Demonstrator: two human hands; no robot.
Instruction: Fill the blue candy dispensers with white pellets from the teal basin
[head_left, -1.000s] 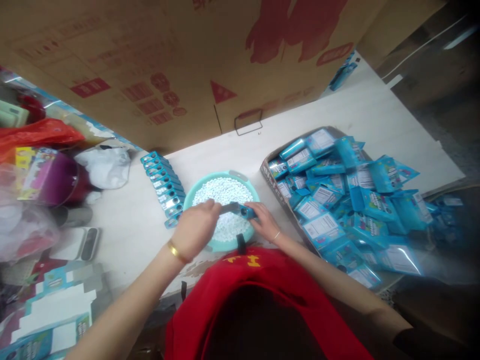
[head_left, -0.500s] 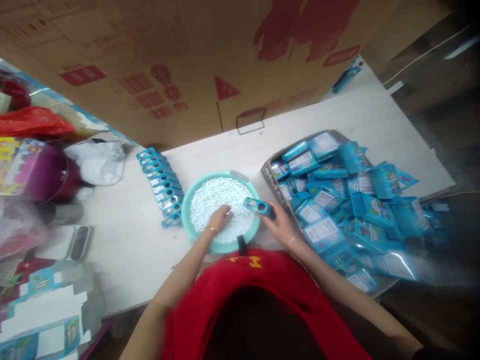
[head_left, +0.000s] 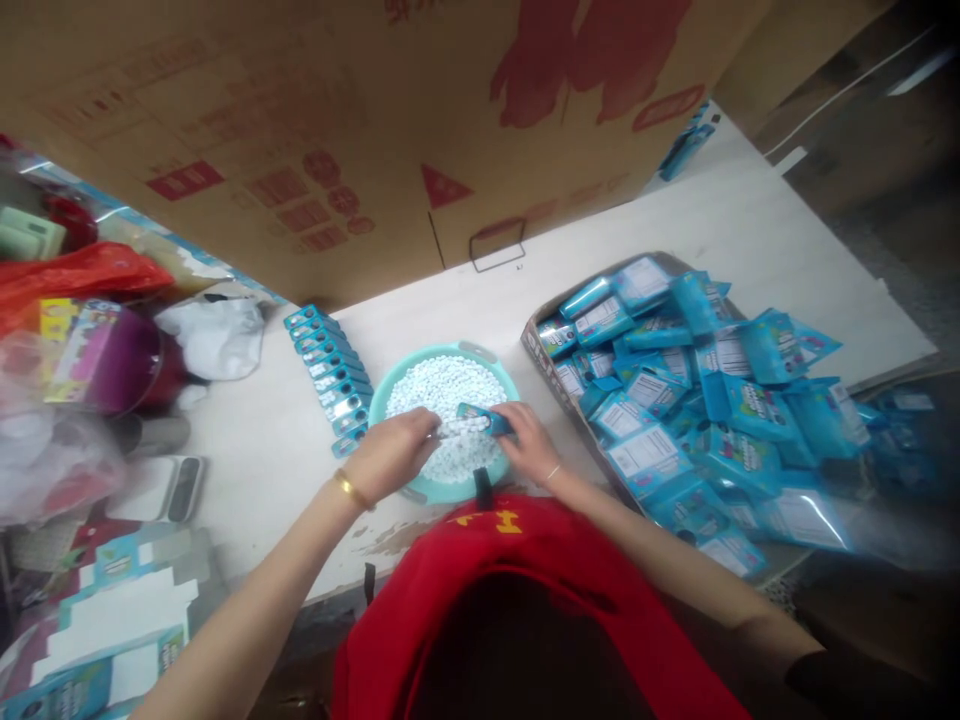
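Note:
A round turquoise basin [head_left: 379, 395] full of small white pellets [head_left: 442, 375] sits in front of my body. Over it, my left hand [head_left: 397, 450] is closed, with a shiny bit at its fingertips that looks like a small scoop [head_left: 437, 433]; heaped pellets cover most of it. My right hand [head_left: 529, 440] grips a small blue box [head_left: 487, 420], tilted above the pellets with one end toward my left hand. The heaped pellets lie right by that end; whether any are inside I cannot tell.
Left of the basin stands a row of blue boxes [head_left: 330, 375]. At right, a carton [head_left: 559, 375] overflows with blue packs [head_left: 652, 390]. A large cardboard box [head_left: 360, 120] walls off the back. Bags, a purple bucket [head_left: 127, 360] and flattened cartons [head_left: 120, 630] crowd the left.
My left hand has come up out of the pellets, with a heap of them now at its fingertips. My right hand has brought the blue box left and tilted it over the basin.

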